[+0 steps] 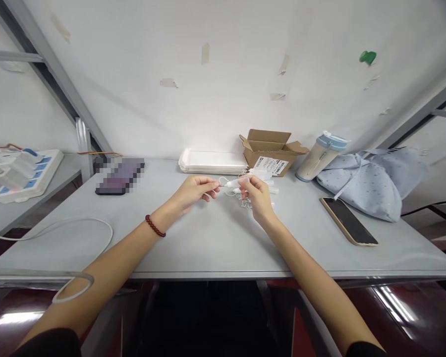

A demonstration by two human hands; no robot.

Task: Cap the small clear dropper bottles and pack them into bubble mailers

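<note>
Above the middle of the desk, my right hand (259,198) pinches a small white tapered plastic piece (232,183). A thin white cord (223,178) loops up from its narrow end. My left hand (197,192), with a dark red bead bracelet on the wrist, is closed at the fingertips on the cord's end, close to that tip. Behind and below my right hand lie several similar white pieces (273,190) with cords, partly hidden by the fingers.
Behind my hands lie a stack of flat white packs (211,161) and an open cardboard box (271,154). To the right are a tumbler (321,156), a light blue cloth bag (367,183) and a phone (348,221). Leftward are another phone (121,176), a white cable (107,225) and power strip (40,173).
</note>
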